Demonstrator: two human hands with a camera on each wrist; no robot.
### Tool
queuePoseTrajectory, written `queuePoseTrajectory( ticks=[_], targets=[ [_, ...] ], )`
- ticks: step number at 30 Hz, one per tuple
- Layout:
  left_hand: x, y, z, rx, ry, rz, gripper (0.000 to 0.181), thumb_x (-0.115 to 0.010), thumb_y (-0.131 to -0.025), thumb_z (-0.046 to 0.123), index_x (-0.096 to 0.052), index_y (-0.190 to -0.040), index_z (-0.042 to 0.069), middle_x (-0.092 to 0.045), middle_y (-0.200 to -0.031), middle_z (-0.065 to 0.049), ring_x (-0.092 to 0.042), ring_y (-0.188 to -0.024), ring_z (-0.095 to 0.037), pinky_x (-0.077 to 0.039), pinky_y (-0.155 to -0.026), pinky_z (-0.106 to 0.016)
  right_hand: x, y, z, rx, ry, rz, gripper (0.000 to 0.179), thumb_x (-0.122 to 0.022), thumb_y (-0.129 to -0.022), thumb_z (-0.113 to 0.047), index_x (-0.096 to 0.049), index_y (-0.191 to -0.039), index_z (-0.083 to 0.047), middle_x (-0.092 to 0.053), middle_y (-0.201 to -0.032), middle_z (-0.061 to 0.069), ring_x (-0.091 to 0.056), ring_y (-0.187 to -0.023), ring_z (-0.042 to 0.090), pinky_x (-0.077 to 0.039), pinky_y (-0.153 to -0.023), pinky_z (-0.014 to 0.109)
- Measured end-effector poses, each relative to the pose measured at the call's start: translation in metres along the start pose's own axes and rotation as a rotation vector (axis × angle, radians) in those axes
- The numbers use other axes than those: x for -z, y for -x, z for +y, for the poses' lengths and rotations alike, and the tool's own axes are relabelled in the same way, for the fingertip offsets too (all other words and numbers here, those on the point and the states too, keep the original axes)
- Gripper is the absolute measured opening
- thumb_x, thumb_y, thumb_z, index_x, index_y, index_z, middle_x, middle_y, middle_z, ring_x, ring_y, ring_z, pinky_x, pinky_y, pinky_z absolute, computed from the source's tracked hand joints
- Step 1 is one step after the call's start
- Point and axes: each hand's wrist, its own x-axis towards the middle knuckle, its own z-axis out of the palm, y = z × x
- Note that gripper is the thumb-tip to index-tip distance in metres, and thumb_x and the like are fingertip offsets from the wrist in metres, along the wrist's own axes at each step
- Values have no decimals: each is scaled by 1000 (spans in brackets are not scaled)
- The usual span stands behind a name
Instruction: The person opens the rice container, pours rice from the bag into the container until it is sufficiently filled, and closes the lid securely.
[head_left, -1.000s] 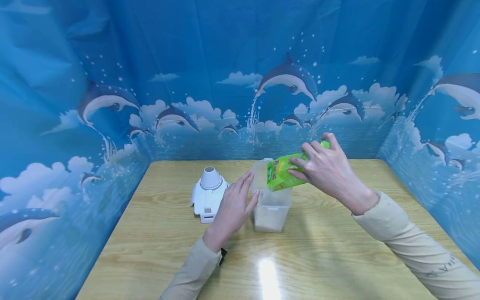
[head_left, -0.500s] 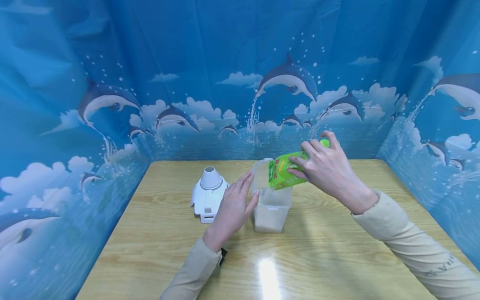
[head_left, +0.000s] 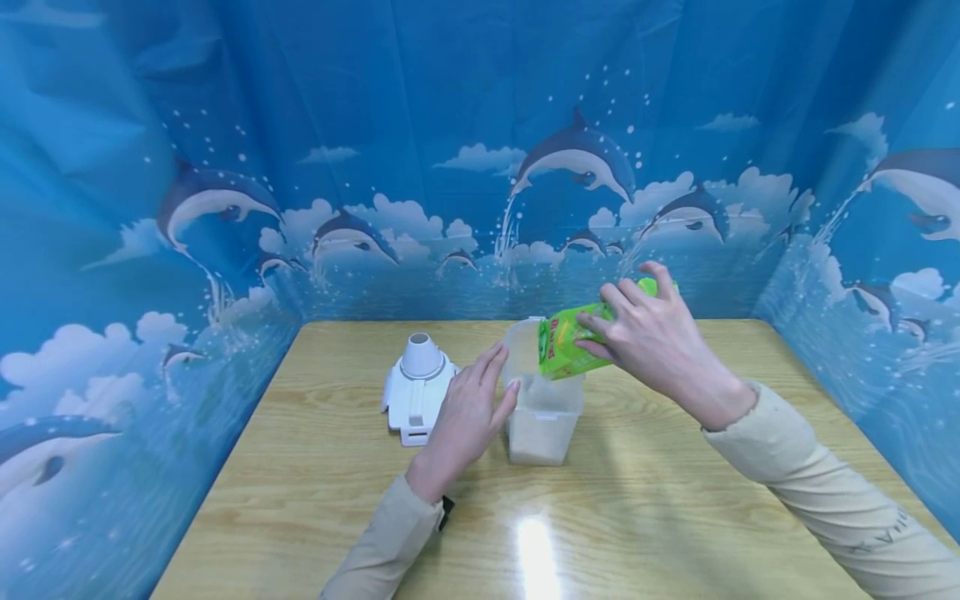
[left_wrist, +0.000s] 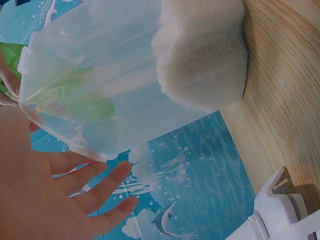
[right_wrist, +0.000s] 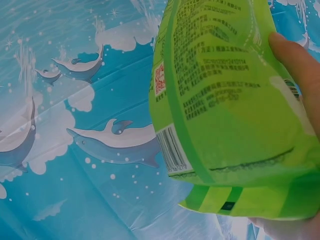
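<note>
Gripping the green bag [head_left: 572, 343] in our right hand [head_left: 651, 337], we slant it over the clear container [head_left: 542, 437] from two o'clock, likely for pouring; our left hand [head_left: 471, 408], fingers straight, touches the container's nine o'clock side, perhaps for steadiness

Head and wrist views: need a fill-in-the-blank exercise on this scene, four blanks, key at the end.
1. The bag held in the right hand is mostly ____ in colour.
2. Of the two wrist views, only the ____ one shows the pale grains in the translucent container.
3. Beside the left hand sits a cone-topped part, coloured ____.
4. The leaping animals printed on the blue backdrop are ____.

Missing words: green; left; white; dolphins.
</note>
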Motion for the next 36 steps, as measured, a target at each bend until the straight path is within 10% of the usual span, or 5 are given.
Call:
queuePoseTrajectory(
  ticks=[28,36],
  targets=[
    [0,0,0,11,-1,-14,58,-43,-108,39,-39,-155,6,-39,-160,-12,-48,-138,-33,-40,-113,-52,10,0,-6,115,-21,14,39,-87,-75,-39,-79,-108,-20,-66,-101,13,-60,-93,32,-35,-110,65],
    [0,0,0,1,-2,-3,57,-44,-108,38,-39,-155,5,-41,-158,-13,-50,-136,-34,-41,-112,-53,13,1,-5,141,-30,78,50,-96,-66,-13,-77,-112,-19,-68,-111,14,-62,-99,34,-35,-110,66]
  ],
)
